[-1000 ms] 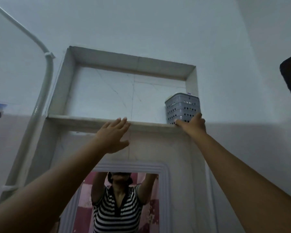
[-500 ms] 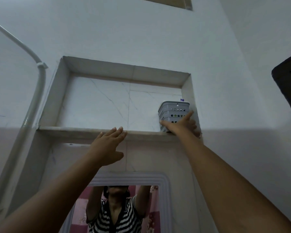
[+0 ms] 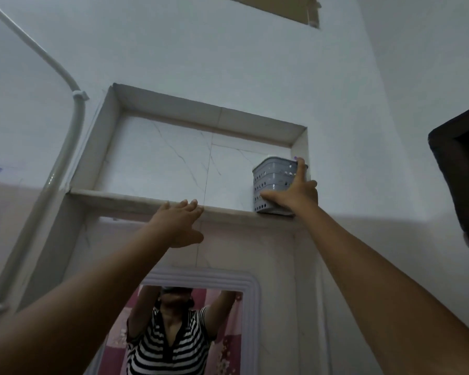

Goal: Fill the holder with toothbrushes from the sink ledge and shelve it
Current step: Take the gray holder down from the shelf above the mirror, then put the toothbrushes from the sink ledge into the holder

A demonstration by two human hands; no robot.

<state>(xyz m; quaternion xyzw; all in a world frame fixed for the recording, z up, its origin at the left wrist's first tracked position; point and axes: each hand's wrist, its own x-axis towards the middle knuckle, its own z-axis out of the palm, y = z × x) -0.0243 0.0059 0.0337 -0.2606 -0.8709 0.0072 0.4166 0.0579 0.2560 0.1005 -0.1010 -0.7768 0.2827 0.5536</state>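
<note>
While both arms are stretched upward toward the wall niche, the right hand (image 3: 295, 194) is pressed against the front of the holder (image 3: 274, 182), its fingers spread over the perforated wall rather than closed around it. The left hand (image 3: 178, 226) is held flat and empty, fingertips at the front edge of the shelf (image 3: 125, 198), well apart from the holder. The holder is set upright at the shelf's right end, beside the niche's side wall. It is grey plastic, dotted with rows of holes.
</note>
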